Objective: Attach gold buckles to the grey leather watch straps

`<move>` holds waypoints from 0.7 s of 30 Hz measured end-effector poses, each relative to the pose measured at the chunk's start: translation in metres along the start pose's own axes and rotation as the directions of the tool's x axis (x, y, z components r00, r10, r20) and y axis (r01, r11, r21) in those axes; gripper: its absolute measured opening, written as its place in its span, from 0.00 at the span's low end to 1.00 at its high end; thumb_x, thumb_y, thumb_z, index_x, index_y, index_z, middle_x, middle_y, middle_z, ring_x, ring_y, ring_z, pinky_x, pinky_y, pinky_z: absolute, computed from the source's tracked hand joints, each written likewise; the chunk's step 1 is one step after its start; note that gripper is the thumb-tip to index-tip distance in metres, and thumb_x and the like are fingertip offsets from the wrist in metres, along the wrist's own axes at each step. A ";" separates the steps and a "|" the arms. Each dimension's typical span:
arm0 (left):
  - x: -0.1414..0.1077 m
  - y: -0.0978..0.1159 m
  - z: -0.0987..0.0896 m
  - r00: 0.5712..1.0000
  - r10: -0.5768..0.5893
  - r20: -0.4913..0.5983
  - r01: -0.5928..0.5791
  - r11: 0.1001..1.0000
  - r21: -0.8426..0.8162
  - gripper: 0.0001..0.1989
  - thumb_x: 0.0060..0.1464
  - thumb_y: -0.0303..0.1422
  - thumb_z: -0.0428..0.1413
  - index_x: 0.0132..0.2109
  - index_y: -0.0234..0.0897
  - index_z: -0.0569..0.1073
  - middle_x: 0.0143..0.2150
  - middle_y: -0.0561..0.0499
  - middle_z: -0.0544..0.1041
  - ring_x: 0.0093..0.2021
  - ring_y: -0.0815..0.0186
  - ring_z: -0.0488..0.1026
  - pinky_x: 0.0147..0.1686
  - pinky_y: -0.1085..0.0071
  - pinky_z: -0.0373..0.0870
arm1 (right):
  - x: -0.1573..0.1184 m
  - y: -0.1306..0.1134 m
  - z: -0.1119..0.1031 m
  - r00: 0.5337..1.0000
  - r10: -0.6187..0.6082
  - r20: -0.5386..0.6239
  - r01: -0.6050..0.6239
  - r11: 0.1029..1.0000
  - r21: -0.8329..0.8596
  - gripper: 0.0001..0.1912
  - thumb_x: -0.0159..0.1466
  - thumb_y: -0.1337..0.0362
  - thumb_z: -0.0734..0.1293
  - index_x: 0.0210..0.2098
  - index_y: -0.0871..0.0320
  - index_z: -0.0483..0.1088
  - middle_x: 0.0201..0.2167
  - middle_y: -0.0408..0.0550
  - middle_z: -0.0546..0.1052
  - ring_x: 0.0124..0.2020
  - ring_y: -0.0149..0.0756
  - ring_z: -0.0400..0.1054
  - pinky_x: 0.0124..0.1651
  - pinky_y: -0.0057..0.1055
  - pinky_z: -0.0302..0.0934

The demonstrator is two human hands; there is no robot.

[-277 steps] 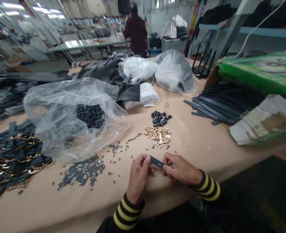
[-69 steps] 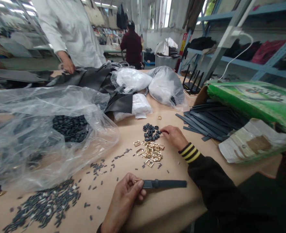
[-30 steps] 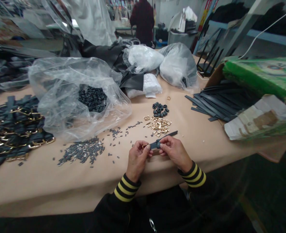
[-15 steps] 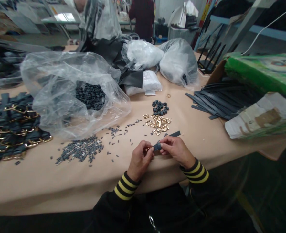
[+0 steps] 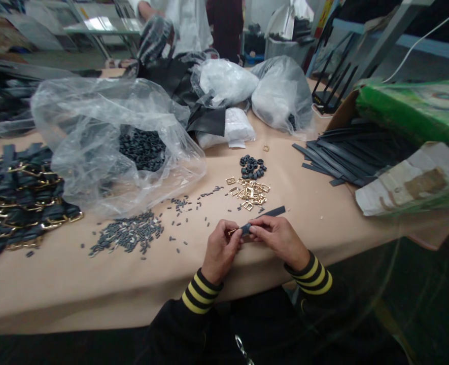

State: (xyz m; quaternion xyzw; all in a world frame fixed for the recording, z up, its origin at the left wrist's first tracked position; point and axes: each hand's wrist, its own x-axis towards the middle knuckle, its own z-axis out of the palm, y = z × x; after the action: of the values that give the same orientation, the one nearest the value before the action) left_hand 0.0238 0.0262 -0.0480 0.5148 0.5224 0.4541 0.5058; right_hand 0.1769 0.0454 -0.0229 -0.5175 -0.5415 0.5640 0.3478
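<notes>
Between my two hands is a dark grey strap [image 5: 246,228] with a gold buckle [image 5: 232,231] at its left end. My left hand [image 5: 221,248] is closed on the buckle end, thumb on top. My right hand [image 5: 281,239] pinches the strap just right of a small dark band around it; the strap's free end [image 5: 275,211] sticks out behind that hand. Beyond my hands lie a heap of gold buckles [image 5: 250,191] and a small pile of dark loops [image 5: 252,167]. Fingers hide much of the buckle.
Small dark pieces [image 5: 129,234] lie scattered left of my hands. An open plastic bag [image 5: 75,147] holds more dark loops. Buckled straps [image 5: 14,203] are piled far left, loose strips [image 5: 346,152] spill from a green box [image 5: 410,109] at right. A person in white [image 5: 190,25] stands behind the table.
My right hand's fingers have shifted slightly on the strap, and its free end sits a little differently. Behind the table, the person in white has moved right. The view has shifted slightly.
</notes>
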 end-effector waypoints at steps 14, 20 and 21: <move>0.001 0.005 -0.005 0.985 -0.091 -0.148 0.057 0.975 -0.217 0.11 0.47 0.34 0.57 0.38 0.33 0.71 0.26 0.54 0.74 0.24 0.72 0.71 0.28 0.75 0.69 | 0.005 0.009 0.010 0.999 -0.034 0.006 0.032 0.989 0.144 0.11 0.52 0.60 0.69 0.28 0.60 0.65 0.25 0.43 0.72 0.26 0.31 0.68 0.32 0.29 0.64; 0.002 0.004 -0.004 0.989 -0.114 -0.095 0.095 0.978 -0.183 0.09 0.47 0.35 0.57 0.33 0.33 0.69 0.26 0.55 0.72 0.25 0.72 0.69 0.28 0.74 0.69 | 0.002 0.003 0.013 0.998 -0.067 0.004 0.067 0.996 -0.057 0.08 0.54 0.61 0.66 0.27 0.60 0.64 0.23 0.42 0.69 0.24 0.30 0.63 0.29 0.27 0.59; 0.001 0.003 -0.002 0.989 -0.099 -0.111 0.080 0.983 -0.165 0.09 0.47 0.35 0.57 0.32 0.33 0.69 0.26 0.54 0.72 0.26 0.71 0.70 0.29 0.74 0.69 | 0.002 0.001 0.016 0.997 -0.078 -0.023 0.075 0.991 -0.106 0.08 0.54 0.62 0.66 0.27 0.60 0.64 0.22 0.42 0.68 0.24 0.29 0.62 0.28 0.26 0.58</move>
State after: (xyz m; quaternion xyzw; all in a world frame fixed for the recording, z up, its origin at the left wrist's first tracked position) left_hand 0.0217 0.0277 -0.0446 0.4207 0.5359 0.5011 0.5336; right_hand 0.1618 0.0429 -0.0261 -0.5216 -0.5851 0.5137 0.3487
